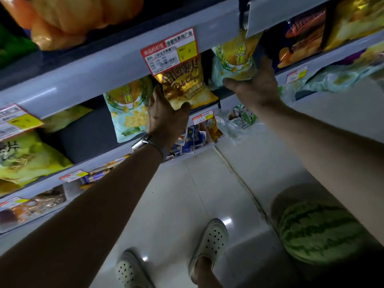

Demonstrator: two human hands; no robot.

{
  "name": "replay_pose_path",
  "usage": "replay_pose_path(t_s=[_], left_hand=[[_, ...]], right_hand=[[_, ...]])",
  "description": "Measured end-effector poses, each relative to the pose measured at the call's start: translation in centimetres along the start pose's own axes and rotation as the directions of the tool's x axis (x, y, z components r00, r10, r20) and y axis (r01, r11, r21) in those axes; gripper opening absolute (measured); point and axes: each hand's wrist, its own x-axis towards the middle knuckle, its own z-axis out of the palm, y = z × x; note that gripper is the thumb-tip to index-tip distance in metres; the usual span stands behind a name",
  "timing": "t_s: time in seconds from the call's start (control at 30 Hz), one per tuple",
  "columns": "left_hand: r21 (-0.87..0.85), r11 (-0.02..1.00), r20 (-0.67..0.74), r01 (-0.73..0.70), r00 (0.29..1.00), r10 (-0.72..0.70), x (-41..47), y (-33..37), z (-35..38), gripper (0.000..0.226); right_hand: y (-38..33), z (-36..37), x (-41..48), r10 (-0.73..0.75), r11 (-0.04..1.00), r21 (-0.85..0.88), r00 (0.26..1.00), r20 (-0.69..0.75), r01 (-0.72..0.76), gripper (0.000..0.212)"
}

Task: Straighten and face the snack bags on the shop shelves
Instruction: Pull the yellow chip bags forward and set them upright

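Observation:
A gold potato-chip bag stands on the middle shelf under a red and yellow price tag. My left hand holds its lower left edge, thumb across the bottom corner. To its right a pale blue and yellow corn-snack bag leans against the shelf above. My right hand grips that bag from below, thumb under it and fingers up its right side. Another pale blue corn-snack bag stands just left of my left hand.
Grey shelf rails carry more price tags. Green-yellow bags fill the left, orange bags the top shelf, dark chip bags the right. Small packets lie lower down. A watermelon sits on the tiled floor by my feet.

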Motion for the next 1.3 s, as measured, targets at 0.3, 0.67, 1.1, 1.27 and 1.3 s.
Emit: replay_pose_path(t_s=[0.3,0.67,1.1,1.27,1.3], left_hand=[[-0.247,0.949,-0.078,0.195,0.972,-0.22,2.4,1.7,2.4,0.09],[-0.084,0.976,-0.023,0.2,0.979,-0.203,4.0,1.2,2.4,0.097],[-0.24,0.964,-0.07,0.111,0.989,-0.131,3.8,1.1,3.4,0.093],[-0.278,0.956,-0.155,0.097,0.977,-0.144,2.5,0.4,4.0,0.1],[-0.295,0.951,-0.168,0.088,0.975,-0.143,2.3,0.3,4.2,0.101]], right_hand=[[0.5,1.8,5.0,-0.035,0.988,0.15,0.999,0.019,0.032,0.131],[1.3,2.2,6.2,0.049,0.998,-0.036,0.995,-0.087,-0.052,0.077],[2.0,0.9,6.0,0.11,0.989,0.105,0.994,-0.022,-0.107,0.076],[2.4,1.4,6.3,0.125,0.985,0.126,0.992,-0.014,-0.122,0.105],[3.2,1.6,7.1,0.112,0.988,0.112,0.994,-0.006,-0.111,0.111]])
